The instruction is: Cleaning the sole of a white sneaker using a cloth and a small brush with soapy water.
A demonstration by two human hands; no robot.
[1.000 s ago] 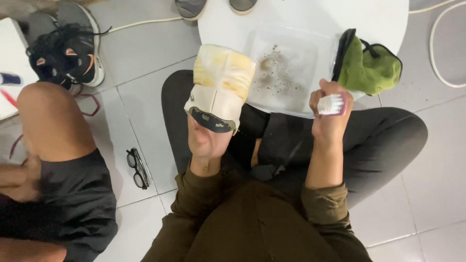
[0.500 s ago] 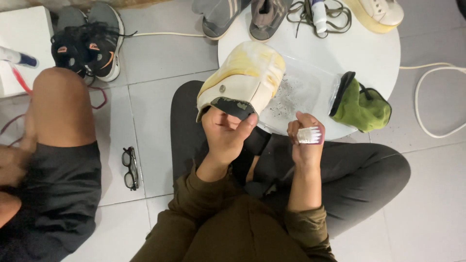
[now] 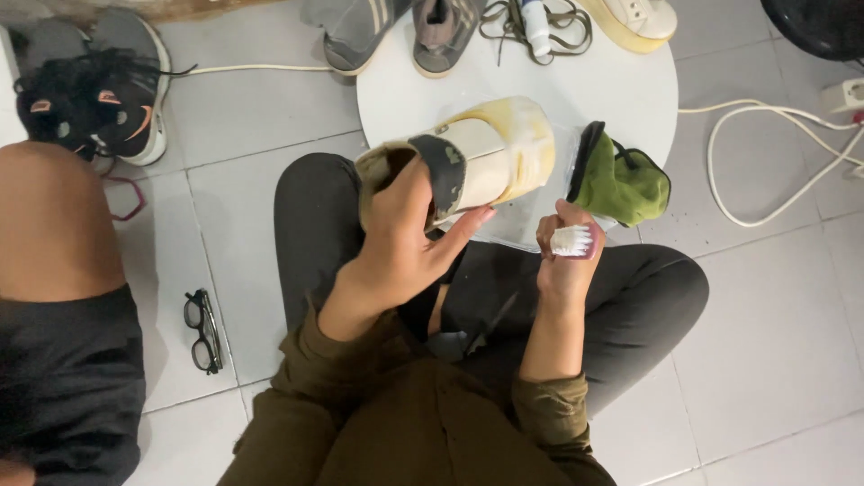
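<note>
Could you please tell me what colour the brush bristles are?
White; the brush in the right hand shows best in the head view.

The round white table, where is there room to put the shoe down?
On the round white table, bare patches lie left of the yellowed shoe and right of the green cloth. The far edge is crowded with shoes and laces.

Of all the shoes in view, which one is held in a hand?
The yellowed cream shoe with a black heel patch, gripped at its opening by the left hand. The grey pair rests on the round white table; the black pair lies on the floor.
</note>
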